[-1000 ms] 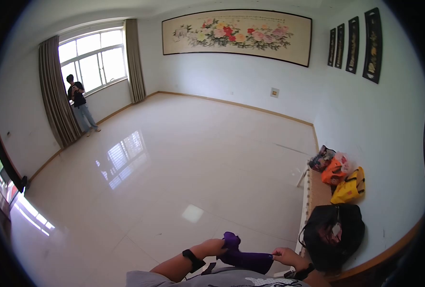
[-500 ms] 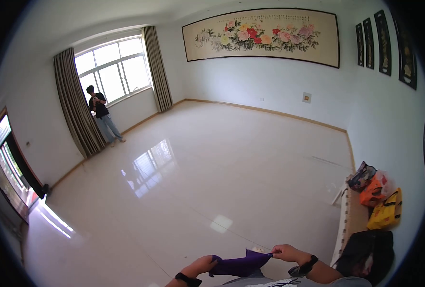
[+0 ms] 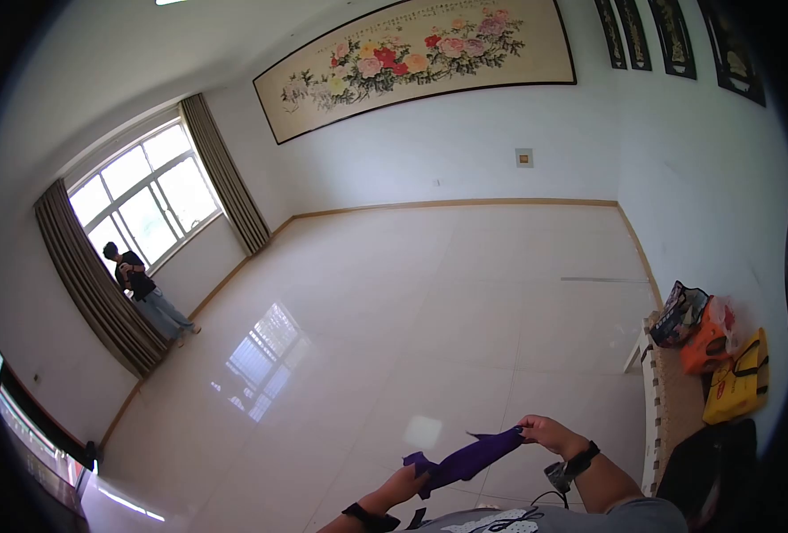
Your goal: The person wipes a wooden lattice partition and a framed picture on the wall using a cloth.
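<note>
A purple cloth (image 3: 475, 459) is stretched between my two hands, in front of my body at the bottom of the head view. My left hand (image 3: 403, 488) is closed on its lower left end, where the fabric bunches up. The fingers of my right hand (image 3: 549, 433) pinch its upper right end. The cloth slants up toward the right. Both wrists wear dark bands, and a small grey device with a cable hangs by my right wrist.
At right a bench (image 3: 667, 417) against the wall holds an orange bag (image 3: 707, 342), a yellow bag (image 3: 736, 384), a dark patterned bag (image 3: 678, 315) and a black bag (image 3: 709, 471). Another person (image 3: 145, 289) stands by the window curtain (image 3: 92, 280). Glossy floor tiles (image 3: 394, 302) stretch ahead.
My right hand has risen and moved right, so the cloth now tilts upward to the right and is drawn longer. My left hand has shifted slightly right. The view has tilted.
</note>
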Demonstrator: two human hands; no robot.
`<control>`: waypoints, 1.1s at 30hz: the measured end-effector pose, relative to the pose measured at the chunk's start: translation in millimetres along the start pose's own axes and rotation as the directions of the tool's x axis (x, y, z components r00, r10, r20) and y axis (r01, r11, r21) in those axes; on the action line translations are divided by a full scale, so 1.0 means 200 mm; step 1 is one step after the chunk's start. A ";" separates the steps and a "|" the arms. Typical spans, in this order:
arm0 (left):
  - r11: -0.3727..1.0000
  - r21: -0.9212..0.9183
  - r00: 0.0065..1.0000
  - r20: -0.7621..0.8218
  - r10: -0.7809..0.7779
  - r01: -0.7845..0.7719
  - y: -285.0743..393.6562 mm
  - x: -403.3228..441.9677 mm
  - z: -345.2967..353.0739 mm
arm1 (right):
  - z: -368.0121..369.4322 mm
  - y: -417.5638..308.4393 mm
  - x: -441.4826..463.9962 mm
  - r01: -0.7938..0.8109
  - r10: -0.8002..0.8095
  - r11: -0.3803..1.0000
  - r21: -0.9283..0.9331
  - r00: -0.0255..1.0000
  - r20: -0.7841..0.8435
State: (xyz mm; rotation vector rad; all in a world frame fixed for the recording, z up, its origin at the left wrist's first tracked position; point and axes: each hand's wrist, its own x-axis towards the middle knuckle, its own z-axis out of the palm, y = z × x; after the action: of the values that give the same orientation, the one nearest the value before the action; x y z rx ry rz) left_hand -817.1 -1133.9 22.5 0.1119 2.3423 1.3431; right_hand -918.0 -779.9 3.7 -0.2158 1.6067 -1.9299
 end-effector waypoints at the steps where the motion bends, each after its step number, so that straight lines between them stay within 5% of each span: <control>1: 1.000 -0.020 0.999 0.034 0.010 -0.009 -0.02 0.12 0.01 | -0.09 0.03 0.04 -0.046 0.044 0.998 -0.039 0.997 -0.058; 4: 0.997 0.064 0.997 0.077 0.031 -0.036 0.02 0.37 -0.01 | -0.29 0.11 0.15 -0.183 0.158 0.978 -0.097 0.962 -0.220; 11: 0.996 0.085 0.993 0.111 -0.025 0.015 -0.06 1.02 -0.41 | -0.53 -0.12 0.73 -0.135 0.081 0.968 -0.210 0.966 -0.246; 21: 0.918 0.364 0.962 0.267 0.061 -0.159 0.31 2.35 -0.99 | -1.13 -0.67 1.46 -0.142 0.118 0.989 -0.035 0.916 -0.383; 26: 0.839 0.517 0.945 0.325 -0.010 -0.170 0.51 2.97 -0.98 | -1.40 -0.61 1.60 -0.088 0.171 0.980 0.178 0.832 -0.527; 27: 0.884 0.421 0.940 0.338 0.054 -0.202 0.56 3.08 -0.97 | -1.47 -0.61 1.63 -0.091 0.202 0.971 0.220 0.804 -0.559; 33: 0.850 0.462 0.873 0.487 -0.007 -0.251 0.82 3.82 -0.91 | -2.08 -0.70 1.92 -0.049 0.178 0.975 0.217 0.752 -0.634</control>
State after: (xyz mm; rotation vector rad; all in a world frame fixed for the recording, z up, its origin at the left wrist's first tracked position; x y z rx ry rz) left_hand -1603.0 -979.9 -12.5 0.6909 2.2119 0.5943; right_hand -1477.3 -631.3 -65.8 0.7053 1.7700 -2.1702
